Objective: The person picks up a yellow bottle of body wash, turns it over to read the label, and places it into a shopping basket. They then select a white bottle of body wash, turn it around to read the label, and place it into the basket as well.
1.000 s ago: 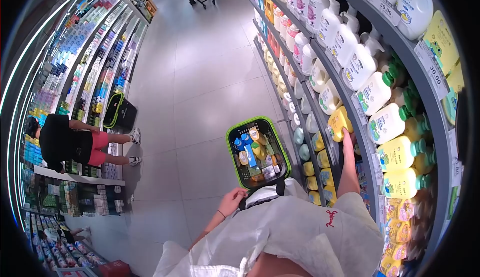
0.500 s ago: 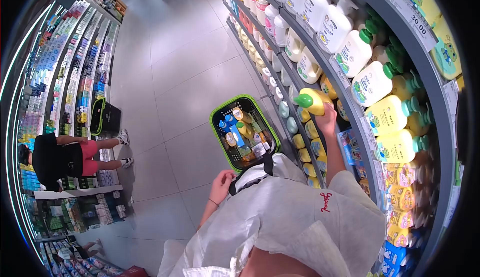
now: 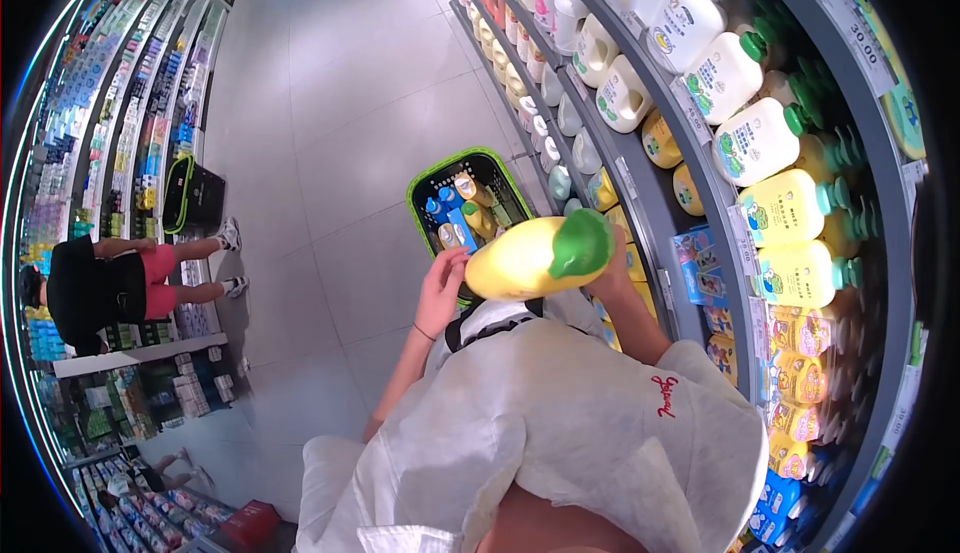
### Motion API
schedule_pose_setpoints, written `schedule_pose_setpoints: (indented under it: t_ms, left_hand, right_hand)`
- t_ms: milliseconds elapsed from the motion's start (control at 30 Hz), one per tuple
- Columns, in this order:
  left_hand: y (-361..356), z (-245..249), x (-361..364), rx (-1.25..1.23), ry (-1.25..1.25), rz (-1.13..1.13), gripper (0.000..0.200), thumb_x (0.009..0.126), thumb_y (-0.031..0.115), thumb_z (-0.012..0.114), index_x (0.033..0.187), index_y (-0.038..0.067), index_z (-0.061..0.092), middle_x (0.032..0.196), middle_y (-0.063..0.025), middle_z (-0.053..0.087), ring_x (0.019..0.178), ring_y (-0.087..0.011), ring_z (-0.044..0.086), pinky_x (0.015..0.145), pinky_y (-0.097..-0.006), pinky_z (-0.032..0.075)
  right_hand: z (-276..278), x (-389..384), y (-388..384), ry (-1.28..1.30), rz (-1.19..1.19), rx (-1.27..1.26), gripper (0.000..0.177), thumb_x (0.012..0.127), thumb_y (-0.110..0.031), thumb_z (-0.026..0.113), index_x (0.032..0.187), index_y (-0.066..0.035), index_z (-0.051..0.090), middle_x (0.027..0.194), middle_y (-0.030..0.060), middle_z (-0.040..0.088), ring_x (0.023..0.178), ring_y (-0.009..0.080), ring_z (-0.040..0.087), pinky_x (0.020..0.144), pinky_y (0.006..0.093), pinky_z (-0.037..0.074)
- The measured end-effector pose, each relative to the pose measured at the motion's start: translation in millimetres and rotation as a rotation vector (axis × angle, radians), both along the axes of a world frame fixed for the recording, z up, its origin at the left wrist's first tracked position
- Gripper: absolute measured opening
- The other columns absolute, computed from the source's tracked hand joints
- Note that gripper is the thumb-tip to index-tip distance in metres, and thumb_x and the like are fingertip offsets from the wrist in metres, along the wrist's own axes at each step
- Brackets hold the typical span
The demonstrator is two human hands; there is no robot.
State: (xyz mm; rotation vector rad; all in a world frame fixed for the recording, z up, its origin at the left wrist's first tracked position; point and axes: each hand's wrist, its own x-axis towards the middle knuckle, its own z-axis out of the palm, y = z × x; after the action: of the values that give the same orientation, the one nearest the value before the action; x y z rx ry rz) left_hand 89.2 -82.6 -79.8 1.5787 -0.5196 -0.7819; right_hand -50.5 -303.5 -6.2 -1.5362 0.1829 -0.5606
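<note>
My right hand (image 3: 617, 269) grips a yellow bottle (image 3: 515, 258) with a green cap near its cap end. The bottle lies tilted on its side in front of my chest, cap to the right. At the bottle's left end, my left hand (image 3: 440, 288) has its fingers loosely bent, fingertips right at the base. Behind and below is a black shopping basket (image 3: 420, 185) with a green rim, partly covered by the bottle. In it are a yellow bottle with a green cap (image 3: 478, 219), blue-capped bottles (image 3: 437, 205) and a blue box (image 3: 461, 230).
Shelves on the right hold white pump bottles (image 3: 757, 143), yellow pump bottles (image 3: 785, 208) and packs (image 3: 800, 383), with price tags (image 3: 845, 23) along their edges. To the left, a person (image 3: 110, 278) stands by a stocked shelf beside another black basket (image 3: 205, 198). Tiled floor (image 3: 340, 113) lies between.
My right hand has brought the yellow bottle from the shelf side to the left and up closer to me, turning it sideways. My left hand has risen to the bottle's base.
</note>
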Motion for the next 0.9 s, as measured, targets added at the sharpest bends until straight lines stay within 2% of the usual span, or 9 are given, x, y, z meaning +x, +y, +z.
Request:
schedule_pose_setpoints:
  t_ms: [133,167,267,300,333,400,567,700,900]
  left_hand:
    - [-17.2,34.0,1.7,-0.268,0.3,-0.173,0.043,0.095,0.028,0.043,0.13,0.003,0.039,0.121,-0.0108,0.052,0.11,-0.0157,0.05,0.093,-0.0287,0.041]
    - [-19.4,47.5,-0.7,-0.313,0.46,-0.226,0.048,0.095,0.031,0.044,0.133,0.004,0.034,0.123,-0.0113,0.05,0.111,-0.0161,0.05,0.093,-0.0292,0.041]
    - [-25.8,93.0,-20.1,-0.54,0.492,-0.218,0.049,0.094,0.034,0.044,0.128,0.0,0.041,0.126,-0.0119,0.048,0.113,-0.0161,0.048,0.094,-0.0301,0.04]
    - [-21.5,87.9,-23.1,-0.568,0.473,-0.189,0.048,0.094,0.034,0.045,0.127,0.0,0.042,0.125,-0.0119,0.049,0.113,-0.0161,0.049,0.094,-0.03,0.04]
    - [-17.1,78.7,-26.3,-0.583,0.457,-0.158,0.047,0.093,0.033,0.045,0.126,0.0,0.043,0.125,-0.0118,0.049,0.112,-0.0161,0.049,0.093,-0.0299,0.041]
    - [-6.3,45.4,-26.3,-0.543,0.445,-0.09,0.046,0.093,0.032,0.046,0.124,-0.001,0.044,0.123,-0.0117,0.05,0.11,-0.0162,0.05,0.092,-0.0298,0.042]
    - [35.3,-75.7,-29.5,-0.333,0.356,0.037,0.042,0.092,0.03,0.048,0.119,-0.002,0.048,0.12,-0.0114,0.053,0.107,-0.0163,0.053,0.09,-0.0296,0.044]
    - [49.8,-72.5,-21.5,-0.156,0.321,0.042,0.04,0.092,0.028,0.049,0.116,-0.003,0.051,0.117,-0.0113,0.055,0.104,-0.0164,0.054,0.088,-0.0294,0.045]
    - [30.4,6.5,-11.6,-0.658,0.518,0.13,0.006,0.088,0.004,0.051,0.087,-0.001,0.052,0.084,-0.0102,0.061,0.074,-0.0153,0.061,0.064,-0.0295,0.053]
  right_hand:
    - [-12.1,17.7,33.7,-0.114,-0.301,0.331,0.019,0.067,-0.007,0.076,0.082,0.0,0.066,0.091,0.0065,0.066,0.082,0.0155,0.062,0.074,0.0284,0.048]
    - [-17.0,11.3,17.9,-0.221,0.044,0.057,0.047,0.093,-0.034,0.028,0.118,0.0,0.05,0.115,0.014,0.057,0.106,0.0261,0.056,0.091,0.0397,0.045]
    - [-7.3,21.6,23.1,-0.197,-0.045,-0.027,0.04,0.088,-0.026,0.04,0.114,0.002,0.051,0.111,0.0162,0.059,0.1,0.0286,0.059,0.086,0.0391,0.048]
    - [-4.7,31.5,31.2,-0.274,-0.02,0.415,0.032,0.078,-0.014,0.047,0.105,0.002,0.055,0.087,0.0119,0.062,0.07,0.0194,0.062,0.067,0.0313,0.052]
    - [-5.9,32.0,31.9,-0.266,-0.016,0.422,0.032,0.078,-0.014,0.047,0.105,0.002,0.055,0.087,0.0119,0.062,0.07,0.0194,0.062,0.067,0.0313,0.052]
    - [-9.8,29.7,31.0,-0.316,0.367,1.352,0.028,0.067,-0.004,0.046,0.092,0.001,0.057,0.065,0.0027,0.055,0.043,0.0068,0.046,0.049,0.0217,0.044]
    - [-24.1,17.9,42.1,-0.161,0.243,1.486,0.016,0.06,0.0,0.042,0.073,-0.004,0.052,0.053,-0.0043,0.042,0.036,0.0025,0.031,0.039,0.0169,0.031]
    - [-13.0,14.2,52.0,0.026,0.129,1.351,0.01,0.061,-0.002,0.044,0.057,-0.011,0.042,0.051,-0.006,0.04,0.037,0.0028,0.031,0.039,0.0174,0.028]
    - [-16.6,17.5,50.9,0.012,0.343,1.141,0.016,0.063,-0.007,0.047,0.052,-0.014,0.038,0.046,-0.0068,0.037,0.038,0.0053,0.034,0.043,0.0219,0.027]
